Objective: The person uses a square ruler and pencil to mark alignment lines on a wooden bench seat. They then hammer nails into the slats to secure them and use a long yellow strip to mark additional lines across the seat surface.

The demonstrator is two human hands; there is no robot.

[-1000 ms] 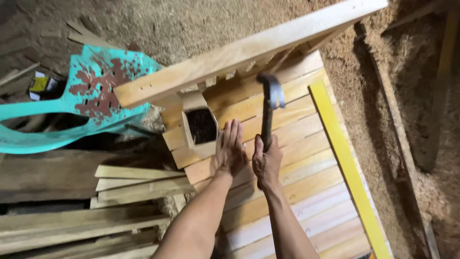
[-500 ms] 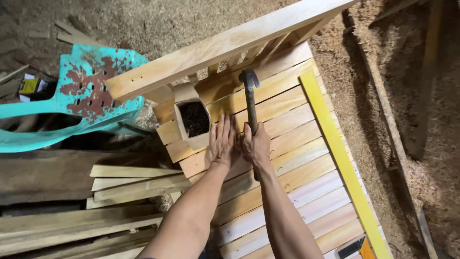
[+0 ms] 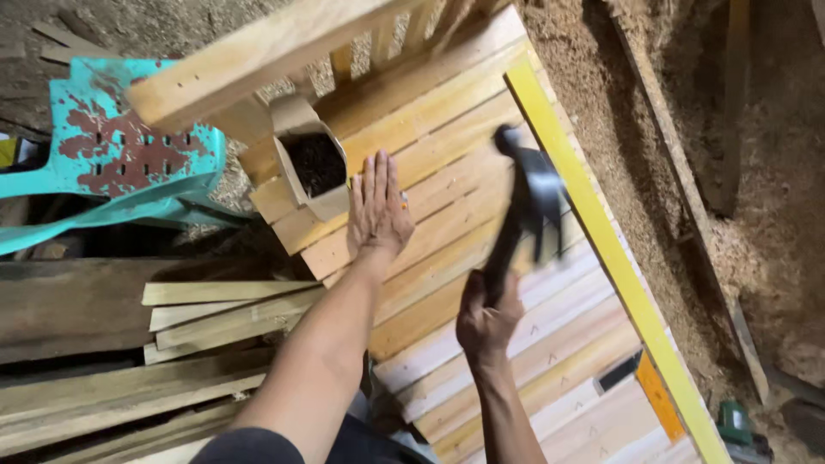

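Since a moment ago, the right hand (image 3: 486, 316) has drawn back toward the near edge of the slatted panel of pale wooden boards (image 3: 447, 232), and the black-headed hammer (image 3: 522, 206) has swung up and to the right, so it is now showing as a blur over the boards near the panel's yellow edge strip (image 3: 601, 241). Judging from the blur, a swing is under way rather than a resting hold. The right hand is closing tightly around the lower end of the hammer's dark handle, wrist bent upward, forearm reaching in from the bottom of the view. The left hand (image 3: 378, 206) is no longer beside the right one; it is lying flat and fully open, fingers together and pointing away from the person, pressing on the boards toward the panel's far left side, gripping nothing. Just beside its fingertips, a small open cardboard box of dark contents (image 3: 314, 163) is sitting at the panel's left edge, under a thick wooden rail (image 3: 258, 60). Off the panel's left, a worn turquoise plastic chair (image 3: 129, 163) and stacked loose planks (image 3: 215, 309) are lying on the sawdust floor.
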